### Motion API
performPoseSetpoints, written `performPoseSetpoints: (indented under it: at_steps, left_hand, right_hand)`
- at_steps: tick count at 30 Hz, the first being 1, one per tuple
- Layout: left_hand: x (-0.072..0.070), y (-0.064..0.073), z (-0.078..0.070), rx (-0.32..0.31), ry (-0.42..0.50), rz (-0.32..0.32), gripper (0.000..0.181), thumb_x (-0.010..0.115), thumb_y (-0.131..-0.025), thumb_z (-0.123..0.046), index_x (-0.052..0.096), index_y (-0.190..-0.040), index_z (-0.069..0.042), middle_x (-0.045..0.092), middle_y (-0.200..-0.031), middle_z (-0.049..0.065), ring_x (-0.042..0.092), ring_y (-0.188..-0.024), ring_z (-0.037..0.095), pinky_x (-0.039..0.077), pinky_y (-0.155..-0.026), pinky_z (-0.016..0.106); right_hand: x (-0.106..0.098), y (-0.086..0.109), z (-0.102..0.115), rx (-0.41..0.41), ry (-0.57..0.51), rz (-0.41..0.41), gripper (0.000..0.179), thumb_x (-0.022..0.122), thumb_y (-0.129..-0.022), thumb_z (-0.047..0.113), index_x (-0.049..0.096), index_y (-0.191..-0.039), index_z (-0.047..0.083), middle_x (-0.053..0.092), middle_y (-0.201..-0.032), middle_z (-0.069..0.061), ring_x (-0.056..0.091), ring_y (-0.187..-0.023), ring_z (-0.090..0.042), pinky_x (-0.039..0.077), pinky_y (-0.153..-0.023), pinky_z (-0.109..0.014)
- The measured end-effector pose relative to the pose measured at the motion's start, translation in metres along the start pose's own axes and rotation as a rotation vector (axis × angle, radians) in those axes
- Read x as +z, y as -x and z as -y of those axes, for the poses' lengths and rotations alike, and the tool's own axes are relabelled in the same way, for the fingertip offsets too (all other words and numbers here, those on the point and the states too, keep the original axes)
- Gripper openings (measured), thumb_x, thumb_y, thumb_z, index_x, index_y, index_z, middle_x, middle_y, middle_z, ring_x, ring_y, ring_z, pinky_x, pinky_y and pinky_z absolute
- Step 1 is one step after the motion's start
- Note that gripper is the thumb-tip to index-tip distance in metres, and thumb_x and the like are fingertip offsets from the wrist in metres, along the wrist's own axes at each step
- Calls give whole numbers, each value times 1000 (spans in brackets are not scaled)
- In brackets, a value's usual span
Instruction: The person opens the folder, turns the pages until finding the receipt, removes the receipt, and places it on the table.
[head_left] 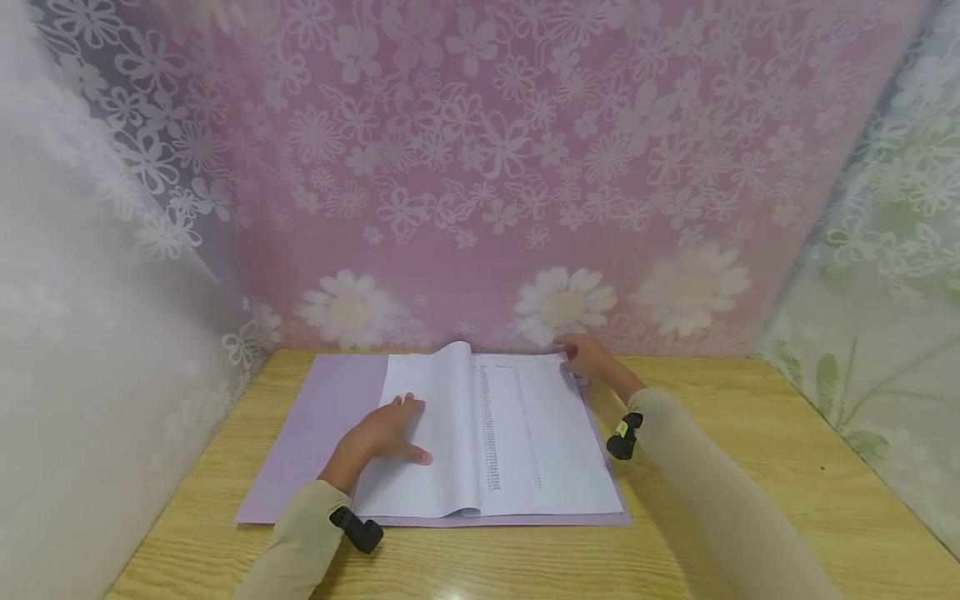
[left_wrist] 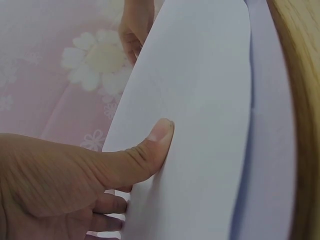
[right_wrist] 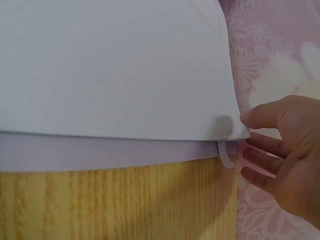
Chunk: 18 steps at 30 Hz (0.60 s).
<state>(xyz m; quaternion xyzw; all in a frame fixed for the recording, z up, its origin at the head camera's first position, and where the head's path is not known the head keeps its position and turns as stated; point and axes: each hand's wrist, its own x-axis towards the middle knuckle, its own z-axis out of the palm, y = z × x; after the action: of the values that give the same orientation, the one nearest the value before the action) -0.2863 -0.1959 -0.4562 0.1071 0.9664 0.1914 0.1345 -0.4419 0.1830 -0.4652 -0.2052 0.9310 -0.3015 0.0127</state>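
A lilac folder [head_left: 341, 400] lies spread on the table with a stack of white sheets in it. On the right is a printed page [head_left: 551, 433] with columns of small text. Toward the middle, a white sheet [head_left: 453, 425] bulges up in a curve. My left hand [head_left: 386, 429] lies over the left-hand sheets, thumb stretched toward the curve; its thumb [left_wrist: 150, 147] shows against white paper in the left wrist view. At the far right corner of the pages is my right hand [head_left: 588, 358], its fingers [right_wrist: 265, 145] loosely extended and spread at the paper's corner.
The wooden table [head_left: 750, 467] runs up to a pink floral backdrop [head_left: 480, 208]. Pale patterned sheeting [head_left: 892, 333] hangs at the right side, and more at the left. A thin whitish strip [right_wrist: 225, 156] sticks out below the page corner.
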Motion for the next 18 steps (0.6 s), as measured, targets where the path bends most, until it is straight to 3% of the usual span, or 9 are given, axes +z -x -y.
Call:
performPoseSetpoints:
  at_steps: [7,14,18]
  left_hand:
    - [-2,-1,1,5,-10,-7,101,89,-76,-42,40,-154,-1,27,-164,27,25,-154,45,29,-121,60]
    - [-2,0,2,18,0,-7,100,89,-76,-41,41,-154,0,28,-164,29,25,-153,46,30,-121,60]
    - [-1,1,1,14,20,-2,101,89,-77,-40,39,-155,0,26,-164,28,23,-154,45,28,-122,60]
  right_hand:
    - [2,-3,-4,-79,-5,-51,43,65,-89,-7,60,-131,-10,64,-130,-31,59,-123,-50,48,-106,-59]
    - [-1,-2,-2,-163,-41,-67,42,64,-84,-3,64,-126,-9,68,-119,-30,65,-110,-46,56,-95,-53]
    - [-2,2,3,-133,-85,-60,48,67,-87,0,59,-134,-9,66,-119,-33,66,-108,-47,56,-93,-54]
